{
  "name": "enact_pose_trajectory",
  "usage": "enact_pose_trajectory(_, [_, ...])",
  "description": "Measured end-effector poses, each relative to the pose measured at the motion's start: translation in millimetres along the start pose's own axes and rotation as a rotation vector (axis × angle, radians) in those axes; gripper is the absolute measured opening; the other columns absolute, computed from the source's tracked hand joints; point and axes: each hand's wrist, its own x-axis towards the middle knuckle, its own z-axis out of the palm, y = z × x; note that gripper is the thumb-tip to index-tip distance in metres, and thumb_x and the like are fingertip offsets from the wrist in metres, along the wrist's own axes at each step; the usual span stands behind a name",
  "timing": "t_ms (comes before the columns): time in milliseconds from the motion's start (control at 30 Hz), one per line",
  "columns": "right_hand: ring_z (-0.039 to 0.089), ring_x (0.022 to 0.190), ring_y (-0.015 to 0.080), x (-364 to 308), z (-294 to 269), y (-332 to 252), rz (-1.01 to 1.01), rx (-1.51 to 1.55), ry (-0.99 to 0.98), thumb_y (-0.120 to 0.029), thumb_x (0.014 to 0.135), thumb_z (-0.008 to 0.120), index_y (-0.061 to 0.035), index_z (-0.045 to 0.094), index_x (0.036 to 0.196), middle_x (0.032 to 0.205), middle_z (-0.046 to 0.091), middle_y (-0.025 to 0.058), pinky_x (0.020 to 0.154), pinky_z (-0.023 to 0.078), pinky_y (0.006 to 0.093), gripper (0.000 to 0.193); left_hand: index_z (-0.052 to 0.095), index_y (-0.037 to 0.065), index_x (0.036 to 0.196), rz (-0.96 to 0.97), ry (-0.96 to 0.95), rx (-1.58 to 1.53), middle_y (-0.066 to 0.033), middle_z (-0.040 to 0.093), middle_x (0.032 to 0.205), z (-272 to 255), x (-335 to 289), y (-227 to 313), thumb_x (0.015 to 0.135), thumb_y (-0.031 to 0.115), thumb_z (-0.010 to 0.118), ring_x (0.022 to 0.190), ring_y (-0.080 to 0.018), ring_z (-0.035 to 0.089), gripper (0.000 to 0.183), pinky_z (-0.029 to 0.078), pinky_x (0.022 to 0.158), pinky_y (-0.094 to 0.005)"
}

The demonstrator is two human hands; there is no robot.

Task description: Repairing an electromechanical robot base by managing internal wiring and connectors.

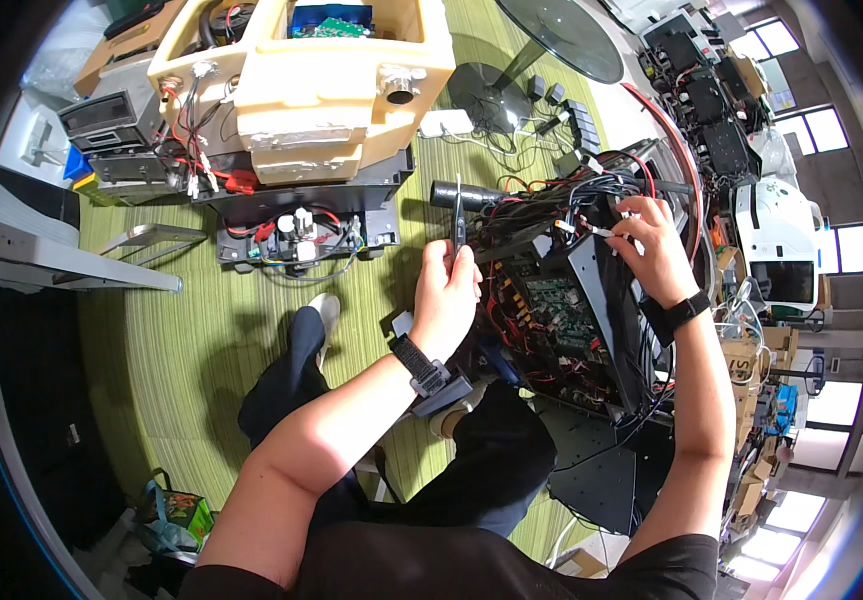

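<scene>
On the far left, a grey metal leg reaches in over green striped carpet, with a green patterned bag on the floor nearer the person. Right of the leg, a cream moulded housing has a green circuit board in its top opening and loose wires hanging down its left side; just below it sits a wired module with cables across it. Next comes the left hand, its fingers curled together around the dark handle of a slim pointed tool, the thin tip directed away from the person and apart from the wiring. A black cylinder lies just beyond the tool. Between the two hands and partly below them stands an open black chassis, in front of the person to the right, showing a green board and red wires inside. A dense cable bundle crosses its far end. There the right hand has its thumb and forefinger pinched on a small white connector; the exact contact is too small to tell. Farther right stands a white machine with a dark screen.
</scene>
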Motion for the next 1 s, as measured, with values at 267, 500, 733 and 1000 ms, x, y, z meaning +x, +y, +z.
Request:
enact_pose_trajectory(267, [0.051,0.093,0.0293,-1.3,4.3,1.3,0.011,0.069,-0.003,-0.008,0.076,0.066,-0.0027,0.059,0.082,0.096,0.058,0.0091,0.082,0.042,0.0367,0.011,0.042,0.008,0.092,-0.006,-0.007,0.008,0.0002,0.048,0.071,0.7,-0.1,-2.4,0.096,0.020,0.044,0.057,-0.0064,0.045,0.013,0.041,0.053,-0.0215])
enact_pose_trajectory(500, [0.051,0.087,0.0300,1.5,8.7,-2.8,0.029,0.029,-0.016,-0.012,0.080,0.063,-0.0022,0.059,0.085,0.089,0.058,0.0102,0.079,0.041,0.0373,0.012,0.042,0.007,0.093,0.003,-0.016,0.028,0.0002,0.049,0.071,-0.1,0.5,-4.6,0.096,0.020,0.045,0.058,-0.0065,0.045,0.013,0.040,0.053,-0.0216])
enact_pose_trajectory(733, [0.050,0.087,0.0305,2.3,11.0,-0.2,0.063,0.060,-0.009,-0.010,0.079,0.063,-0.0029,0.061,0.091,0.090,0.058,0.0105,0.080,0.041,0.0377,0.014,0.043,0.006,0.095,-0.026,-0.020,0.026,0.0000,0.049,0.071,1.9,-0.7,-0.8,0.096,0.020,0.045,0.058,-0.0063,0.046,0.015,0.041,0.053,-0.0215])
enact_pose_trajectory(1000, [0.049,0.091,0.0315,1.2,14.2,-4.9,0.065,0.092,0.003,-0.007,0.079,0.061,-0.0037,0.061,0.099,0.093,0.058,0.0123,0.083,0.041,0.0377,0.020,0.043,0.005,0.096,-0.031,-0.029,0.047,0.0000,0.049,0.071,0.8,0.2,-6.1,0.096,0.020,0.046,0.058,-0.0063,0.046,0.014,0.041,0.053,-0.0211])
